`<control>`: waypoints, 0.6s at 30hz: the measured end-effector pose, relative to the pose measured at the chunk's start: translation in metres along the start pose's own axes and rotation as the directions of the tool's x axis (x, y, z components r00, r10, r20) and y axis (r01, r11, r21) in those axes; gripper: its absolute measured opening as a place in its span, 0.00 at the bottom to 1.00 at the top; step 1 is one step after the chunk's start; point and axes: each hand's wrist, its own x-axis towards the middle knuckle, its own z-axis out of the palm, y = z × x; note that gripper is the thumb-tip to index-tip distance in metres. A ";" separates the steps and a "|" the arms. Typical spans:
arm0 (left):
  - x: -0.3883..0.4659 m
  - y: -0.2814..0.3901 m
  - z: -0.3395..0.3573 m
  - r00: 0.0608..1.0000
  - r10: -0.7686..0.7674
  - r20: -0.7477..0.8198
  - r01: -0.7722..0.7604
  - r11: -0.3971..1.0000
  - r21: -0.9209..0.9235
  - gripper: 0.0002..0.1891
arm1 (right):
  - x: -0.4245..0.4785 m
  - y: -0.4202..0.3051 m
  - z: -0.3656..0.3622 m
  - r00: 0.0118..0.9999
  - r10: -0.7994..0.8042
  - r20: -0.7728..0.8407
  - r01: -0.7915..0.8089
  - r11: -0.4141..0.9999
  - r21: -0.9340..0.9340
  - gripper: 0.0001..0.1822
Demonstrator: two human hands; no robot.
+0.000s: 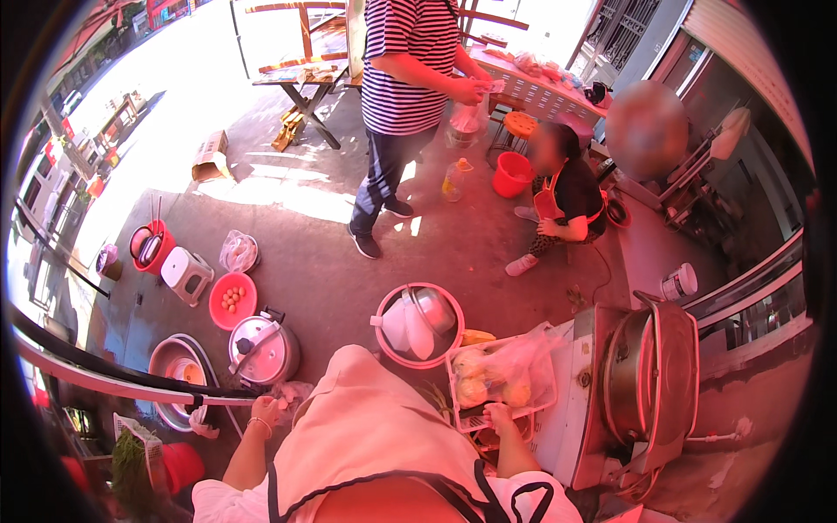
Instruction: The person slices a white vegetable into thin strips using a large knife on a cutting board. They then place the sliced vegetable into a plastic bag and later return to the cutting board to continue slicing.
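My left hand [264, 412], with a band at the wrist, is half-curled beside a crumpled clear plastic bag [293, 394]; whether it grips the bag is unclear. Just beyond stands a lidded metal pressure cooker [261, 350]. My right hand [499, 416] is curled at the near edge of a white plastic basket [548, 387]. Round pale vegetables [471, 391] lie in that basket, partly under a clear plastic bag [523, 356]. A dark flat thing [472, 409] lies next to my right fingers; I cannot tell whether they hold it.
Ahead on the floor is a pink tub [461, 322] holding metal and plastic vessels. Eggs lie in a red basin [221, 312] near a white stool [186, 273]. A large metal pot [621, 386] stands right. A standing person [409, 85] and a seated person [575, 189] are ahead.
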 end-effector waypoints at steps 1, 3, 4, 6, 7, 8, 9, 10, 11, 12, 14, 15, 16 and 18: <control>0.003 0.004 0.004 0.999 0.031 -0.012 -0.031 0.999 0.029 0.13 | -0.004 0.010 -0.002 0.999 0.052 -0.016 -0.052 0.998 -0.032 0.06; 0.001 0.018 0.009 0.999 0.046 -0.016 -0.045 0.997 0.070 0.13 | -0.010 0.024 -0.003 0.995 0.101 -0.027 -0.101 0.995 -0.025 0.06; -0.012 0.033 0.012 1.000 0.029 -0.009 -0.028 0.996 0.081 0.13 | -0.012 0.028 -0.002 0.991 0.126 -0.034 -0.127 0.992 -0.020 0.06; -0.013 0.033 0.010 1.000 0.012 0.001 -0.012 0.994 0.112 0.13 | -0.013 0.029 0.005 0.996 0.091 -0.006 -0.091 0.996 0.017 0.05; -0.005 0.025 0.009 1.000 0.012 0.006 -0.012 0.992 0.128 0.13 | -0.016 0.025 0.010 0.997 0.073 0.005 -0.074 0.997 0.034 0.05; 0.002 0.016 0.008 1.000 0.011 0.012 -0.012 0.989 0.145 0.13 | -0.019 0.020 0.015 0.998 0.055 0.015 -0.056 0.997 0.055 0.05; 0.005 0.015 0.005 0.997 -0.066 0.040 0.062 0.993 0.099 0.13 | -0.024 0.009 0.022 0.999 0.035 0.021 -0.037 0.996 0.084 0.05; 0.000 0.025 0.001 0.988 -0.139 0.073 0.135 0.989 0.053 0.12 | -0.027 0.000 0.027 1.000 0.012 0.025 -0.015 0.993 0.113 0.05; -0.001 0.031 -0.002 0.972 -0.210 0.107 0.210 0.978 0.011 0.12 | -0.027 -0.006 0.030 0.999 -0.010 0.031 0.007 0.995 0.102 0.05; 0.004 0.028 -0.003 0.981 -0.179 0.080 0.174 0.983 0.068 0.12 | -0.027 -0.013 0.035 0.999 -0.032 0.040 0.029 0.996 0.088 0.05; 0.015 0.018 -0.007 0.993 -0.111 0.028 0.104 0.978 0.181 0.11 | -0.029 -0.028 0.043 0.995 -0.072 0.062 0.068 0.996 0.061 0.06; 0.020 0.021 -0.006 0.996 -0.085 0.029 0.079 0.982 0.169 0.11 | -0.030 -0.032 0.046 0.994 -0.087 0.070 0.083 0.995 0.053 0.06; 0.023 0.025 -0.004 0.998 -0.059 0.029 0.054 0.986 0.156 0.10 | -0.031 -0.036 0.049 0.992 -0.102 0.079 0.098 0.994 0.044 0.06; 0.048 0.023 -0.006 0.997 0.009 0.076 -0.019 0.993 0.121 0.09 | -0.036 -0.040 0.057 0.994 -0.101 0.037 0.100 0.995 0.022 0.06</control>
